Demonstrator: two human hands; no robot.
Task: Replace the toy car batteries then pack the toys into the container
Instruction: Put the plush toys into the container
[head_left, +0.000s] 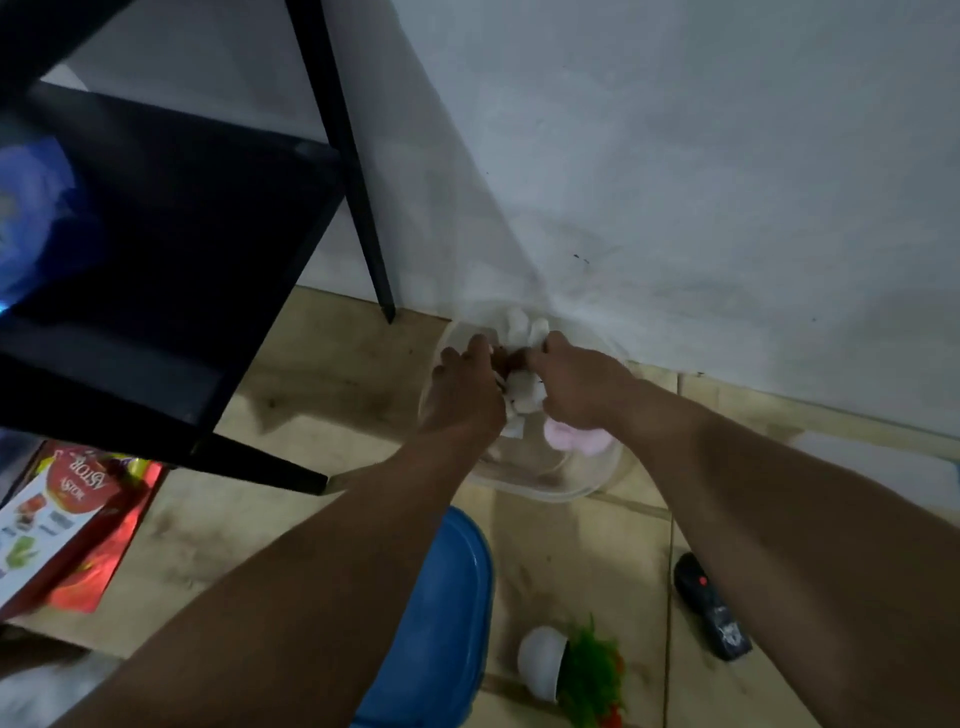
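Trouble could come if the clear round plastic container (524, 480) tips while left hand (464, 387) and right hand (574, 387) grip the white-and-brown soft toy (522, 387) inside it.

The lone head view looks steeply down, near the tiled floor (322, 519) meeting the wall (675, 182).

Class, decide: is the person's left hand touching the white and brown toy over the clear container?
Touching. The head view shows the left hand curled against the white and brown toy, no gap between them.
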